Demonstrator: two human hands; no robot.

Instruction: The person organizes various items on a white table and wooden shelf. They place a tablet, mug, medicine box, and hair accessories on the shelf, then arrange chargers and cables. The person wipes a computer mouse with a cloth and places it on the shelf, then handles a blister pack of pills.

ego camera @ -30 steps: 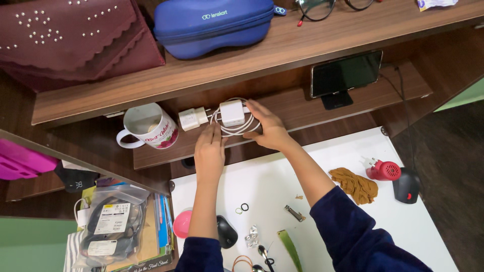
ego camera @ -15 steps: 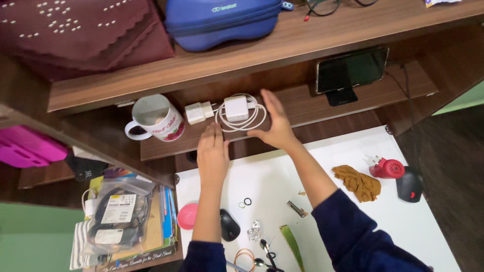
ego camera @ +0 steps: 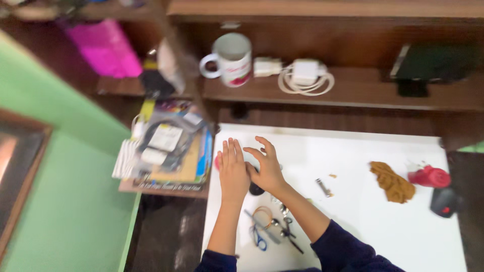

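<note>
- Left hand (ego camera: 233, 168): one, flat and open, fingers together and pointing away from the person toward the shelf; palm down over the white worktop (ego camera: 353, 151), holding nothing; a small pink round object (ego camera: 217, 162) shows at its outer edge
- Right hand (ego camera: 265, 166): one, open with fingers loosely spread and curved, pointing up and to the left; it closes on nothing, and lies just beside the left hand, over a small black rounded object (ego camera: 256, 189)
- Small black rounded object: one, mostly covered by the right hand, near the left end of the worktop; its long axis cannot be told, as only its near end shows
- Blue-handled scissors (ego camera: 259, 238): one pair, near the front edge of the worktop, long axis running diagonally; blurred
- Orange ring-shaped band (ego camera: 262, 215): one, just below the right wrist
- Small metal clip (ego camera: 323, 187): one, to the right of the right forearm, long axis slanting up-left to down-right
- Brown crumpled cloth (ego camera: 392, 182): one, well apart from the hands, on the right part of the worktop
- Red plug-in device (ego camera: 430, 177): one, just beside the cloth
- White mug with red print (ego camera: 231, 59): one, upright on the wooden shelf (ego camera: 373, 93), handle to the left
- White chargers: two; a small one (ego camera: 267, 66) beside the mug, a larger one (ego camera: 305, 71) lying on one coiled white cable (ego camera: 306, 85)
- Dark phone on a stand (ego camera: 428, 65): one, at the right end of the shelf
</note>
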